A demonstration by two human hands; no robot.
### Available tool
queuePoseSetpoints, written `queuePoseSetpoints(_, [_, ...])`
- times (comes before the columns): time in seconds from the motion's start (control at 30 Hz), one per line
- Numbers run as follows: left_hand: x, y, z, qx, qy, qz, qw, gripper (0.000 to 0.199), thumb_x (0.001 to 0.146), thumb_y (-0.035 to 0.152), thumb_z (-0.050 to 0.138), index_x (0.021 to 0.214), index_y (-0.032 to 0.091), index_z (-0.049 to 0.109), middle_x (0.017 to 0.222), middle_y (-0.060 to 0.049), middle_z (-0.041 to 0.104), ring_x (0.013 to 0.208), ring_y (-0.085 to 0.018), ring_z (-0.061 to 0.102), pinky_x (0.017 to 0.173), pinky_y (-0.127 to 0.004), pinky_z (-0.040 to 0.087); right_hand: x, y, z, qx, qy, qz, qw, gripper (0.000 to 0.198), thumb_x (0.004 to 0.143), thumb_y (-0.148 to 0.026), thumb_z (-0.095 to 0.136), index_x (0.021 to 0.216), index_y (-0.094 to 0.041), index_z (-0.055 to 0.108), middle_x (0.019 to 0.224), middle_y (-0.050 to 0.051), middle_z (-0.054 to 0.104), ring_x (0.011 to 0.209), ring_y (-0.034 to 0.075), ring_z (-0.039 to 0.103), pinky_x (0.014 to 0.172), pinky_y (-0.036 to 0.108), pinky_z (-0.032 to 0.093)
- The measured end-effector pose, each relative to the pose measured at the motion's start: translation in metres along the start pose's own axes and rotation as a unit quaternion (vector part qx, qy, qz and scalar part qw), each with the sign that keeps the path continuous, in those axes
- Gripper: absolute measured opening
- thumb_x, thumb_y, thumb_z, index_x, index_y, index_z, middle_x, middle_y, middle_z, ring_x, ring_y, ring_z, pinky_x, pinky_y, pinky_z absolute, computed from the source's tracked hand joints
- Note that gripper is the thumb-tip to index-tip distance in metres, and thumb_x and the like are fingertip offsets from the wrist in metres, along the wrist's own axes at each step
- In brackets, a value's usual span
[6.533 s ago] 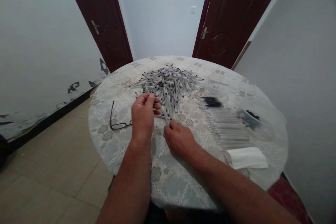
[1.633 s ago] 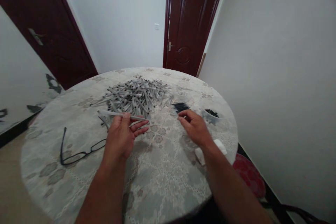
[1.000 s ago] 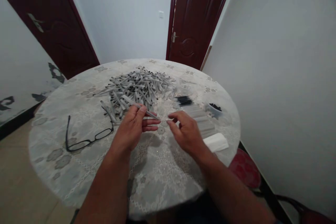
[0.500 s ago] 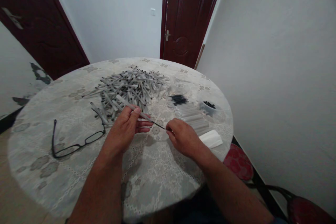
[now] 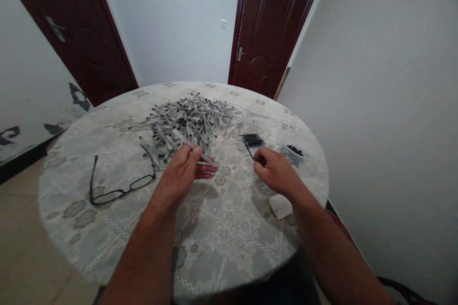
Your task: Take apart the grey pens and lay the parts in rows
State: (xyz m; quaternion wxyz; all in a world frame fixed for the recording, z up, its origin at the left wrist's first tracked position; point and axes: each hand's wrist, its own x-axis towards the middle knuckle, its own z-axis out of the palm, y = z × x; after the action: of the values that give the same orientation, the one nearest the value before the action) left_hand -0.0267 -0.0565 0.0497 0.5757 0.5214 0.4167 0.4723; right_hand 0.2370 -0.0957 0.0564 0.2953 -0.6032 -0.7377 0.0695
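My left hand (image 5: 184, 167) is closed round a whitish, translucent pen barrel (image 5: 209, 159), tilted with its near end to the right; the outer fingers stretch out below it. My right hand (image 5: 274, 171) has its thumb and fingers pinched together over the right part of the table, at one end of a thin black pen refill (image 5: 247, 147). Just beyond it lies a row of black refills (image 5: 253, 140) with clear ends. A big heap of similar whitish barrels with dark ends (image 5: 193, 116) lies beyond my left hand.
A small bowl of black plugs (image 5: 295, 150) stands right of the refills. Black-framed glasses (image 5: 123, 191) lie at the left. A white folded piece (image 5: 281, 206) sits under my right forearm. The round table has a patterned cloth (image 5: 222, 248); a wall rises at the right.
My right hand has moved away from the barrel, right and forward to the black refills. The refill at the barrel's near end no longer shows. My left hand keeps the barrel; the view has shifted.
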Motion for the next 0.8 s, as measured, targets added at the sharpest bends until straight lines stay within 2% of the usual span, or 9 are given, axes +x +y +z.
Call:
queuePoseSetpoints(0.07, [0.0,-0.001,-0.001,0.003,-0.001,0.001,1.0,0.031,0.095,0.051,0.059,0.098,0.02,0.053,0.096,-0.009,0.076,0.077,-0.024,0.078,0.068,-0.037,0.065,0.002,0.0,0.008,0.045,0.036,0.055,0.997,0.006,0.081,-0.019,0.053,0.085,-0.023,0.055,0.075,0.0,0.06,0.068,0.017,0.056,0.065,0.028,0.038])
queuePoseSetpoints(0.17, [0.001,-0.003,-0.002,0.008,-0.004,0.003,1.0,0.032,0.095,0.051,0.058,0.098,0.02,0.052,0.094,-0.009,0.076,0.077,-0.024,0.078,0.068,-0.038,0.065,0.008,0.006,0.014,0.08,0.081,0.108,0.988,0.018,0.079,-0.021,0.054,0.097,-0.023,0.058,0.076,-0.001,0.062,0.067,0.017,0.057,0.064,0.028,0.039])
queuePoseSetpoints(0.27, [0.001,-0.002,-0.002,0.013,-0.01,-0.005,1.0,0.031,0.096,0.05,0.057,0.098,0.02,0.051,0.092,-0.008,0.076,0.077,-0.023,0.078,0.067,-0.036,0.064,0.019,0.015,0.012,0.079,0.087,0.111,0.987,0.029,0.08,-0.021,0.052,0.106,-0.022,0.064,0.076,-0.002,0.064,0.068,0.017,0.058,0.067,0.028,0.04])
queuePoseSetpoints(0.37, [0.0,0.0,-0.003,0.017,-0.018,-0.017,1.0,0.029,0.098,0.049,0.055,0.097,0.02,0.05,0.091,-0.008,0.076,0.076,-0.022,0.077,0.066,-0.034,0.063,0.033,0.023,0.011,0.068,0.08,0.102,0.989,0.027,0.082,-0.023,0.051,0.099,-0.02,0.072,0.078,0.001,0.068,0.07,0.018,0.06,0.071,0.029,0.043])
queuePoseSetpoints(0.43, [0.0,0.001,-0.003,0.017,-0.021,-0.019,0.999,0.029,0.098,0.049,0.055,0.097,0.02,0.049,0.091,-0.007,0.076,0.076,-0.022,0.077,0.067,-0.034,0.062,0.046,0.028,0.015,0.081,0.076,0.12,0.987,0.027,0.082,-0.025,0.053,0.095,-0.018,0.075,0.077,0.003,0.07,0.071,0.018,0.061,0.071,0.029,0.044])
queuePoseSetpoints(0.5, [0.001,0.001,-0.003,0.018,-0.023,-0.02,0.999,0.029,0.098,0.049,0.055,0.098,0.02,0.049,0.092,-0.007,0.076,0.078,-0.022,0.077,0.067,-0.034,0.062,0.061,0.032,0.023,0.136,0.067,0.168,0.974,0.028,0.08,-0.025,0.059,0.1,-0.016,0.076,0.073,0.003,0.069,0.068,0.018,0.061,0.067,0.027,0.045])
queuePoseSetpoints(0.6, [0.002,0.0,-0.004,0.031,-0.02,-0.019,0.999,0.03,0.099,0.05,0.054,0.099,0.02,0.05,0.093,-0.007,0.076,0.079,-0.022,0.077,0.068,-0.035,0.063,0.084,0.039,0.041,0.234,0.05,0.244,0.94,0.031,0.076,-0.022,0.062,0.103,-0.015,0.075,0.067,0.0,0.065,0.061,0.015,0.06,0.056,0.023,0.04])
queuePoseSetpoints(0.7, [0.002,0.0,-0.005,0.046,-0.016,-0.016,0.999,0.031,0.099,0.051,0.053,0.099,0.02,0.051,0.094,-0.008,0.075,0.08,-0.022,0.076,0.07,-0.037,0.063,0.103,0.046,0.057,0.268,0.046,0.287,0.918,0.018,0.077,-0.02,0.06,0.089,-0.014,0.072,0.06,-0.001,0.059,0.053,0.013,0.057,0.045,0.021,0.031])
queuePoseSetpoints(0.8, [0.002,0.001,-0.005,0.052,-0.014,-0.014,0.998,0.034,0.098,0.053,0.053,0.098,0.019,0.051,0.095,-0.008,0.075,0.081,-0.023,0.076,0.07,-0.038,0.063,0.112,0.053,0.066,0.286,0.042,0.329,0.899,0.007,0.077,-0.019,0.061,0.073,-0.014,0.065,0.052,-0.002,0.052,0.047,0.012,0.054,0.042,0.02,0.026])
